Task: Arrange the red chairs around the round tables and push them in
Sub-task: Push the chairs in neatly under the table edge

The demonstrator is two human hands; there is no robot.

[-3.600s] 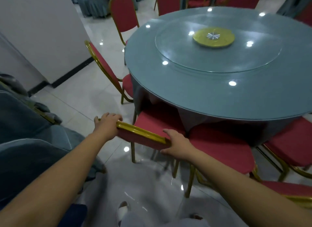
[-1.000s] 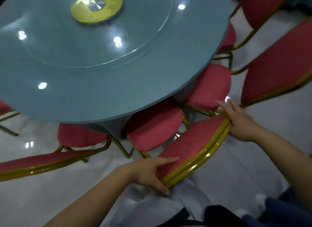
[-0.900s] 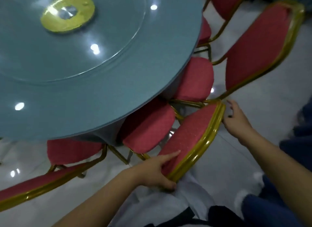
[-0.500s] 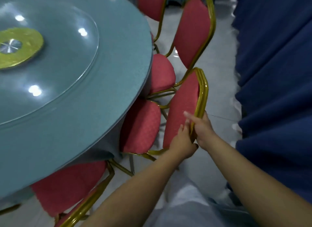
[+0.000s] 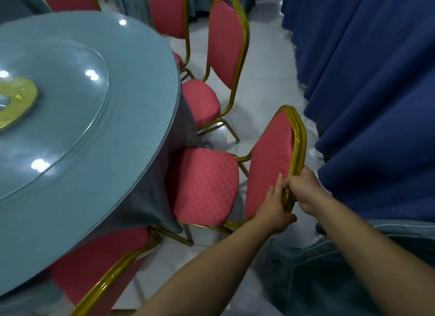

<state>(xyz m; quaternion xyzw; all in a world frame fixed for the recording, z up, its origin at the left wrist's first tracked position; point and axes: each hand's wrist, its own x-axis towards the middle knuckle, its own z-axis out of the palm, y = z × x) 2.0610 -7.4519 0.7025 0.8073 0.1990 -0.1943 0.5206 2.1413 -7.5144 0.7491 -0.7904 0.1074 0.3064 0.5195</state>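
At the left stands the round table [image 5: 94,174], covered with a grey-blue cloth. On it lies a glass turntable [image 5: 70,118] with a golden disc [image 5: 16,101] in its middle. Ceiling lights are reflected on the glass.

At the lower edge of the table there is a near chair [image 5: 101,275]. Its seat is partly under the table top and its gold-framed back leans toward the person.

Further right, the red chair [image 5: 204,186] stands on the pale tiled floor [image 5: 259,92]. The front edge of its seat touches the hanging cloth just under the table rim, while most of the seat is not under the table. Its back faces away from the table, close to the blue drape.

Behind it a next chair [image 5: 226,45] is placed in the same way at the table rim, and two more red chair backs [image 5: 167,9] show at the top.

The left hand [image 5: 274,209] holds the lower corner of the red chair's back. Its fingers [image 5: 279,184] lie along the red padding and the thumb goes around the gold frame.

Just beside it, the right hand [image 5: 306,188] grasps the same frame from the outer side, with the fingers curled over the gold tube. The two hands nearly touch each other.

At the right, a dark blue drape [image 5: 376,104] hangs in heavy folds down to the floor. Below it, at the bottom right, there is a grey-blue fabric [image 5: 353,268]; I cannot tell what it belongs to.
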